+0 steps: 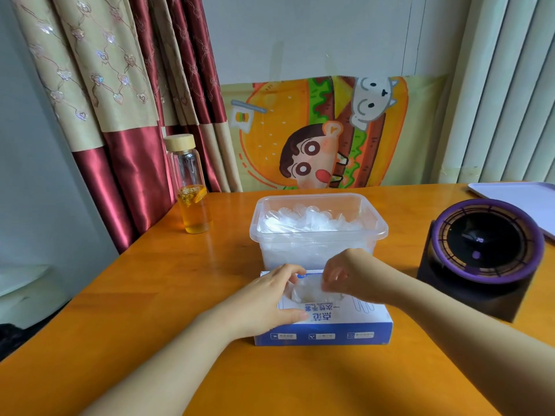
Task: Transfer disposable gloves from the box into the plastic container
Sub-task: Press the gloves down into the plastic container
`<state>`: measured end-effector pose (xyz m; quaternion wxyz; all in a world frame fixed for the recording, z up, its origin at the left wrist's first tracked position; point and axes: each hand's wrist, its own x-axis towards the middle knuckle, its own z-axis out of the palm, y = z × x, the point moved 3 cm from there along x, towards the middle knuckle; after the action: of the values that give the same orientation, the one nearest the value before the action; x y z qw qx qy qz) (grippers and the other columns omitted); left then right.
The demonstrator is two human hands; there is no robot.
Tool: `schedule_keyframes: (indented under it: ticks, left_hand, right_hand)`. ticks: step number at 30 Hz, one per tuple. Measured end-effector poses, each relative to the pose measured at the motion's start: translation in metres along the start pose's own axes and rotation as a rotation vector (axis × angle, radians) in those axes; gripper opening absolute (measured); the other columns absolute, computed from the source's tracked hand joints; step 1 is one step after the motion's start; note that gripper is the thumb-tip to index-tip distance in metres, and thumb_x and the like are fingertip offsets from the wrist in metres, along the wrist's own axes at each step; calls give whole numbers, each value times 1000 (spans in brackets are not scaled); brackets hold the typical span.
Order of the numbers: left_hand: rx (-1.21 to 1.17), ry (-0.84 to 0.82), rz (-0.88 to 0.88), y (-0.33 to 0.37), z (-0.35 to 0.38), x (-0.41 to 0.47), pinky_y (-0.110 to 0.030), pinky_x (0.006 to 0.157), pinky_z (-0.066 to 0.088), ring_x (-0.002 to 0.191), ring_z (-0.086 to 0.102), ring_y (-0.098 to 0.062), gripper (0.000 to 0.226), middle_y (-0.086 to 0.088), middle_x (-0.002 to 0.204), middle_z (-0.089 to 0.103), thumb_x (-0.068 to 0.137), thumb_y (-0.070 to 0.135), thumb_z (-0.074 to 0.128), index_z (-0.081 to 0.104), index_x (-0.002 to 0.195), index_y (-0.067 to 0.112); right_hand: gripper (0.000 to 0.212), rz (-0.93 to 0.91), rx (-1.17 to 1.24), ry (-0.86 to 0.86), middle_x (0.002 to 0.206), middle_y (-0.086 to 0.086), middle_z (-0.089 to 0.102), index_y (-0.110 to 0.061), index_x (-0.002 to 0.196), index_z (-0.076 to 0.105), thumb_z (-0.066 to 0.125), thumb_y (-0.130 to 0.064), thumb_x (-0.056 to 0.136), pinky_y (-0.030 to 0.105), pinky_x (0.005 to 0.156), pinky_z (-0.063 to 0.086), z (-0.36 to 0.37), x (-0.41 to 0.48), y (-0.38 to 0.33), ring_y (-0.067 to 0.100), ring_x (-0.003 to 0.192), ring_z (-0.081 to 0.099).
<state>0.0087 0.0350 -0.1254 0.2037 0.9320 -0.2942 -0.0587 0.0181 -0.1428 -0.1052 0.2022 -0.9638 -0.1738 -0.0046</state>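
A blue and white glove box (336, 325) lies on the orange table in front of me, its oval opening showing clear plastic gloves (309, 291). My left hand (264, 298) rests on the box's left side, thumb on the top and fingers at the opening's edge. My right hand (348, 276) reaches into the opening from the right, with its fingertips pinched on the gloves. Just behind the box stands a clear plastic container (318, 235) without a lid, holding a heap of clear gloves (303, 222).
A glass bottle (192, 187) with a wooden cap and amber liquid stands at the back left. A black and purple round device (483, 253) sits to the right. A white tray (522, 199) lies at the far right edge. Curtains hang behind.
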Motion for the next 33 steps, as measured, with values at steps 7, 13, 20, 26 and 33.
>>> schedule_keyframes:
  ticks: [7, 13, 20, 26, 33]
  left_hand:
    - [-3, -18, -18, 2, -2, 1, -20, 94, 44, 128, 42, -5, 77, 15, 150, 33, 86, 53, 61, 17, 146, 36]
    - [-2, -21, -26, 2, -1, 1, -22, 97, 44, 132, 41, -7, 81, 15, 153, 31, 85, 54, 62, 14, 148, 39]
    - [-45, -39, -65, 0, -7, 2, -20, 99, 39, 125, 46, -7, 93, 13, 143, 43, 81, 50, 69, 8, 150, 37]
    - [-423, 144, -139, 2, -45, -8, -20, 92, 48, 115, 51, 2, 96, 18, 133, 47, 64, 68, 66, 24, 145, 37]
    - [-523, 441, 13, 42, -87, 12, -16, 101, 25, 127, 25, 10, 77, 26, 138, 31, 79, 44, 69, 29, 145, 37]
  right_hand:
    - [24, -69, -52, 281, 106, 4, 68, -12, 107, 66, 51, -28, 97, 20, 71, 44, -8, 9, -14, 18, 87, 62]
    - [26, -146, -39, 413, 90, 4, 63, -8, 95, 61, 47, -30, 98, 27, 64, 47, -11, 8, -19, 18, 74, 57]
    - [22, -77, 199, 751, 64, -10, 49, -17, 76, 51, 51, -23, 97, 9, 53, 34, -80, 5, -38, 4, 59, 44]
    - [19, -92, 486, 409, 77, 20, 65, 3, 86, 64, 56, -12, 94, 36, 57, 47, -87, 2, -17, 26, 66, 60]
    - [11, 44, 1270, -13, 77, 10, 67, -3, 87, 65, 61, -10, 80, 29, 63, 58, -76, 8, -30, 19, 66, 66]
